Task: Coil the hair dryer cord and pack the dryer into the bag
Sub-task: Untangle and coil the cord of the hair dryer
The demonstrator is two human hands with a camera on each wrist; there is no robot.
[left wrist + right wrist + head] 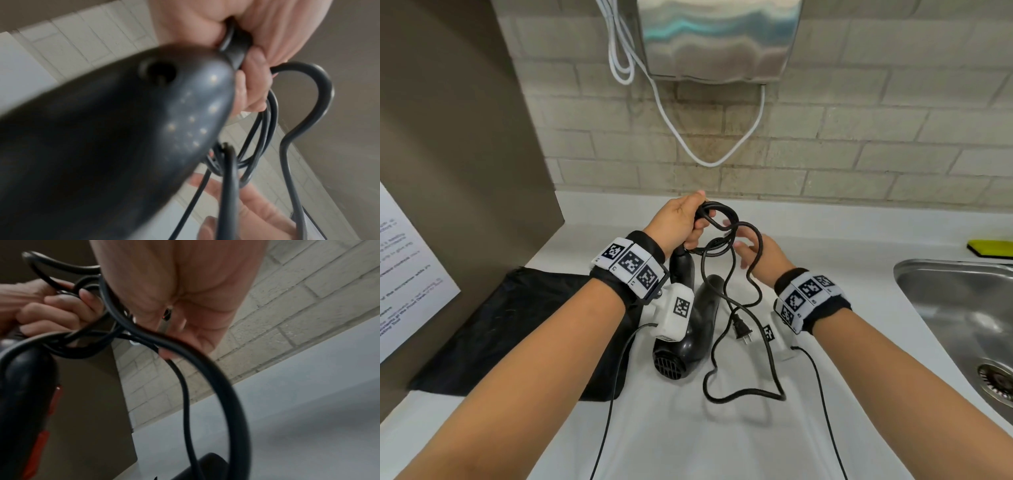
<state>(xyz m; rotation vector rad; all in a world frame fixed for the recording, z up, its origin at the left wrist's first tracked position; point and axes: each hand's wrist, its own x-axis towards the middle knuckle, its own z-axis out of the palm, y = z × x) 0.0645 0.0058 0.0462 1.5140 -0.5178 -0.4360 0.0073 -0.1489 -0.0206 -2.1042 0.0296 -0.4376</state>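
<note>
My left hand is raised above the counter and grips several loops of the black cord just above the dryer's handle end. The black hair dryer hangs and leans below that hand, its grille toward me. In the left wrist view the handle butt fills the frame. My right hand is beside the loops with fingers extended, and a strand of cord runs across it. The rest of the cord trails over the counter to the plug. The black bag lies flat at the left.
The white counter ends at a tiled wall. A steel sink is at the right, with a yellow sponge behind it. A metal wall unit with a white cable hangs above. A brown panel stands at the left.
</note>
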